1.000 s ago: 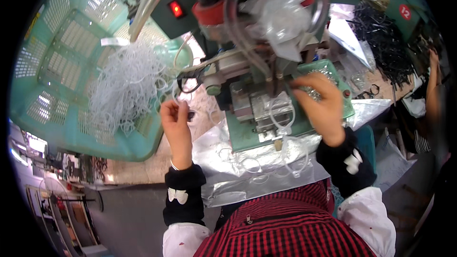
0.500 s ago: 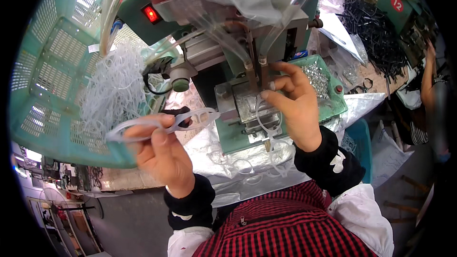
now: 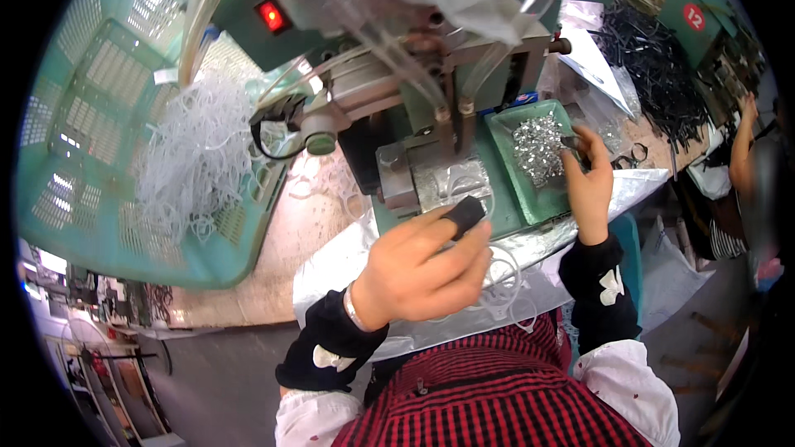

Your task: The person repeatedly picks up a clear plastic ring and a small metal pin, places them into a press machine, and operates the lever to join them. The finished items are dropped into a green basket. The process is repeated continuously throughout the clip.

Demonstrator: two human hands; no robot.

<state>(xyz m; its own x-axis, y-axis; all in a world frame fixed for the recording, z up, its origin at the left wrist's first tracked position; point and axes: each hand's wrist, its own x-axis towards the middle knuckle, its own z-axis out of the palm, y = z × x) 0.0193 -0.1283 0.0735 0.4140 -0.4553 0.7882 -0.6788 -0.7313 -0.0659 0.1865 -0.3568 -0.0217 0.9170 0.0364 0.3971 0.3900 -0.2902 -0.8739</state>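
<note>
My left hand [image 3: 426, 273], with a black cover [image 3: 465, 217] on one finger, is closed in front of the machine's metal block [image 3: 443, 186]. A clear spectacle frame [image 3: 490, 190] comes out past its fingertips, one rim over the block; the fingers hide the grip. My right hand [image 3: 592, 182] reaches over the right rim of a green tray [image 3: 534, 213] holding small shiny metal parts [image 3: 540, 149]. Its thumb and fingers are drawn together at a dark spot beside these parts; anything pinched there is too small to name. Two metal tubes [image 3: 455, 128] point down above the block.
A large green basket [image 3: 240, 269] with a heap of clear plastic pieces [image 3: 195, 157] stands left. More clear frames [image 3: 505, 281] lie on silver sheeting by my apron. Black strips [image 3: 654, 66] are piled at back right. At far right another person's arm [image 3: 744, 145] shows.
My left hand has moved right to the block; the clear frame it held up at left is no longer seen there. My right hand has left the block for the tray of metal parts.
</note>
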